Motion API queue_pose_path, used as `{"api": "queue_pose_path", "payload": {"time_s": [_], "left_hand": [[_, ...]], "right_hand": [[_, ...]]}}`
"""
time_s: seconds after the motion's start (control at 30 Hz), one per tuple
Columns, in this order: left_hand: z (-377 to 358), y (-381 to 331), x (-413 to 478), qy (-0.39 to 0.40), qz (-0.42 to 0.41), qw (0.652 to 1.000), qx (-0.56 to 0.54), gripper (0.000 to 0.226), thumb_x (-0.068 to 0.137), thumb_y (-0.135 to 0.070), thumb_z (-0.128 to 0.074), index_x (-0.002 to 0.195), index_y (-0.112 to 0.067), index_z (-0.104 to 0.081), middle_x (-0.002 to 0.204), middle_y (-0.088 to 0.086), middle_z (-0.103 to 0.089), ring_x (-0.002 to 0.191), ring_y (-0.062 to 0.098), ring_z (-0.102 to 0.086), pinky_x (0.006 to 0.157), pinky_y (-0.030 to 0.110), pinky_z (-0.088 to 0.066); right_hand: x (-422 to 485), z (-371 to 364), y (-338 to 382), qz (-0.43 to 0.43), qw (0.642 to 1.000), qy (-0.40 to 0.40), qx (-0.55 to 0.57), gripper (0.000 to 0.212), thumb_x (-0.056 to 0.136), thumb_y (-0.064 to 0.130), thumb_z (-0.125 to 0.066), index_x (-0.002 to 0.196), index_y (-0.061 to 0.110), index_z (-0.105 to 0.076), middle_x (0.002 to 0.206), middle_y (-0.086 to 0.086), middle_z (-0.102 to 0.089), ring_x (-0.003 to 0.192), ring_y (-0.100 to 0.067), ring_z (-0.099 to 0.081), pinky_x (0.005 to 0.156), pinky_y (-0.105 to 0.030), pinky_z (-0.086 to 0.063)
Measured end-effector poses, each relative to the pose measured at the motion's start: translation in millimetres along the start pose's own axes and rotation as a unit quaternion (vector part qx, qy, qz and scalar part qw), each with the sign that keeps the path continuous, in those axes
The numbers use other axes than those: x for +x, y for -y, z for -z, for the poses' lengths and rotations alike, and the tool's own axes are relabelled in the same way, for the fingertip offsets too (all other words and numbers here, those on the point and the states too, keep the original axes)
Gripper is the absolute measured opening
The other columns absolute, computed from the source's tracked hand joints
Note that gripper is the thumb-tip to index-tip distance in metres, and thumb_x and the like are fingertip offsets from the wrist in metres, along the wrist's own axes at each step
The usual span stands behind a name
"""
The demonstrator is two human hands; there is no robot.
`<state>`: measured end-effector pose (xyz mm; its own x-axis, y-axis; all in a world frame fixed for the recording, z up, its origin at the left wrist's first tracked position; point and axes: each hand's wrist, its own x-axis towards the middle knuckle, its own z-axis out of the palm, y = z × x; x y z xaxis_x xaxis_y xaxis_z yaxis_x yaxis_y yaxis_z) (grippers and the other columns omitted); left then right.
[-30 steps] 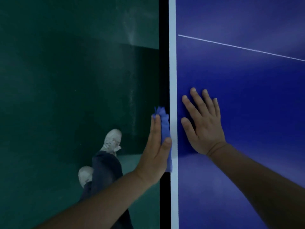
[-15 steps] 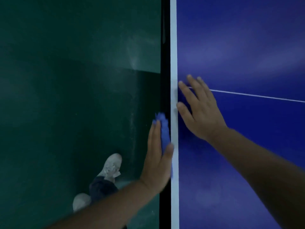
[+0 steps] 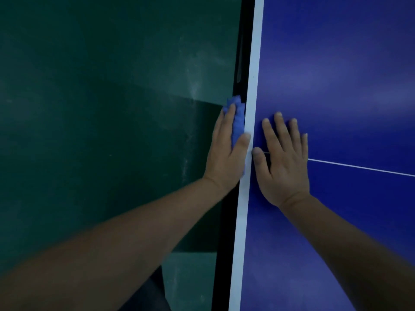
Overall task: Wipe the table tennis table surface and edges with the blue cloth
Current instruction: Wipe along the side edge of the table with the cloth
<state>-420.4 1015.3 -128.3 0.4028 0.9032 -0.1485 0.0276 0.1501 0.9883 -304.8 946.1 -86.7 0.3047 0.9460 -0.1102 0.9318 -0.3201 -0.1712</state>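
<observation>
Pressing sideways against the table's long edge, the left hand [image 3: 226,153] pins the blue cloth [image 3: 237,122] to the dark side rim [image 3: 238,63] of the table tennis table [image 3: 336,75]. Its fingers lie straight and close together, pointing away from the person along the rim, with the cloth bunched between them and the table. A crumpled end of the cloth sticks out beyond the fingertips, and a thin strip of it shows below the heel of the hand. The left thumb lies straight over the top of the cloth, its tip touching the white border stripe [image 3: 251,97] that runs along the table's edge.

The right hand [image 3: 285,162] lies flat, palm down, on the blue playing surface just beside that stripe, holding nothing. Its four fingers are straight and slightly spread. The thumb is set apart from them, its tip near the stripe and close to the left thumb; whether the two touch cannot be told. A thin white line [image 3: 359,168] crosses the blue surface from the right, runs under this hand and shows again between thumb and forefinger.

Both forearms are bare and reach in from the bottom of the view. Left of the table lies a dark green floor [image 3: 101,108] with a paler, scuffed patch farther off. A piece of dark clothing [image 3: 146,297] shows under the left forearm.
</observation>
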Motion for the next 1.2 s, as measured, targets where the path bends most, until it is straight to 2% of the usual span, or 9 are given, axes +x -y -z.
{"api": "queue_pose_path", "payload": {"time_s": [0.1,0.2,0.33,0.5,0.63,0.8,0.97,1.1,1.2], "left_hand": [[0.6,22.3,-81.8,0.013,-0.007,1.000,-0.017,0.062,0.106,-0.028,-0.044,0.161,-0.028,-0.015,0.168,-0.014,-0.010,0.155,0.010,-0.004,0.127,0.036,-0.007],[0.9,29.7,-150.2,0.037,0.057,0.997,-0.034,0.063,0.103,-0.045,-0.042,0.156,-0.051,-0.009,0.167,-0.022,-0.003,0.154,0.005,0.000,0.126,0.048,-0.008],[-0.6,17.5,-71.0,0.023,0.006,1.000,-0.007,0.062,0.105,-0.032,-0.043,0.160,-0.032,-0.015,0.168,-0.012,-0.011,0.155,0.010,-0.004,0.127,0.034,-0.006],[-3.1,-8.6,70.0,-0.025,0.049,0.998,-0.044,0.059,0.102,-0.016,-0.045,0.158,-0.017,-0.026,0.166,0.001,-0.022,0.153,0.014,-0.017,0.126,0.044,-0.014],[-2.1,-0.7,7.2,-0.008,0.013,1.000,-0.028,0.057,0.106,-0.016,-0.044,0.159,-0.020,-0.021,0.168,-0.007,-0.016,0.154,0.009,-0.011,0.127,0.040,-0.010],[3.0,15.5,-127.5,0.036,0.079,0.995,-0.049,0.065,0.100,-0.053,-0.042,0.157,-0.049,-0.010,0.165,-0.029,-0.003,0.153,0.001,0.001,0.127,0.041,-0.004],[-0.9,3.6,-52.0,0.027,0.028,0.999,-0.004,0.063,0.101,-0.034,-0.043,0.157,-0.031,-0.015,0.167,-0.020,-0.007,0.154,0.005,0.000,0.125,0.025,-0.002],[-1.6,-6.9,44.3,-0.005,0.024,1.000,0.000,0.062,0.101,-0.011,-0.044,0.158,-0.018,-0.020,0.167,0.001,-0.017,0.155,0.017,-0.009,0.127,0.034,-0.007],[-3.4,-15.3,51.9,-0.019,0.028,0.999,0.000,0.061,0.103,-0.007,-0.045,0.158,-0.018,-0.022,0.166,-0.004,-0.016,0.154,0.013,-0.010,0.126,0.031,-0.008]], "right_hand": [[1.2,0.9,0.9,-0.002,1.000,-0.001,-0.001,0.065,0.100,0.051,-0.024,0.159,0.023,-0.023,0.168,0.002,-0.011,0.156,-0.025,0.001,0.124,-0.055,-0.002],[0.7,-0.2,0.3,0.006,1.000,-0.007,0.000,0.065,0.101,0.051,-0.026,0.158,0.021,-0.026,0.168,-0.001,-0.014,0.156,-0.027,-0.001,0.124,-0.056,-0.003],[1.4,-1.7,-1.6,0.013,1.000,-0.011,-0.004,0.065,0.101,0.050,-0.026,0.158,0.020,-0.027,0.168,-0.002,-0.015,0.155,-0.029,-0.003,0.123,-0.057,-0.004],[1.0,-0.1,-0.4,0.009,1.000,-0.005,0.001,0.065,0.101,0.051,-0.025,0.158,0.021,-0.025,0.168,-0.001,-0.014,0.156,-0.028,-0.001,0.123,-0.058,-0.003],[1.1,0.7,-0.1,0.008,1.000,0.001,-0.002,0.065,0.100,0.051,-0.025,0.159,0.021,-0.025,0.168,-0.002,-0.013,0.155,-0.029,-0.001,0.123,-0.058,-0.003],[1.9,0.3,-1.2,0.012,1.000,-0.004,-0.003,0.064,0.101,0.050,-0.027,0.158,0.020,-0.027,0.168,-0.003,-0.015,0.155,-0.031,-0.003,0.123,-0.060,-0.004],[2.5,0.5,-2.0,0.013,1.000,0.002,-0.008,0.064,0.101,0.050,-0.027,0.158,0.021,-0.025,0.168,-0.002,-0.014,0.155,-0.030,-0.001,0.123,-0.058,-0.003],[2.3,2.0,-1.0,0.007,1.000,0.008,-0.007,0.064,0.100,0.050,-0.027,0.158,0.022,-0.026,0.168,-0.001,-0.014,0.156,-0.027,0.000,0.123,-0.058,-0.004],[2.4,4.3,1.0,0.003,1.000,0.014,-0.007,0.064,0.100,0.050,-0.027,0.158,0.022,-0.026,0.168,-0.001,-0.014,0.156,-0.027,0.000,0.123,-0.058,-0.005]]}}
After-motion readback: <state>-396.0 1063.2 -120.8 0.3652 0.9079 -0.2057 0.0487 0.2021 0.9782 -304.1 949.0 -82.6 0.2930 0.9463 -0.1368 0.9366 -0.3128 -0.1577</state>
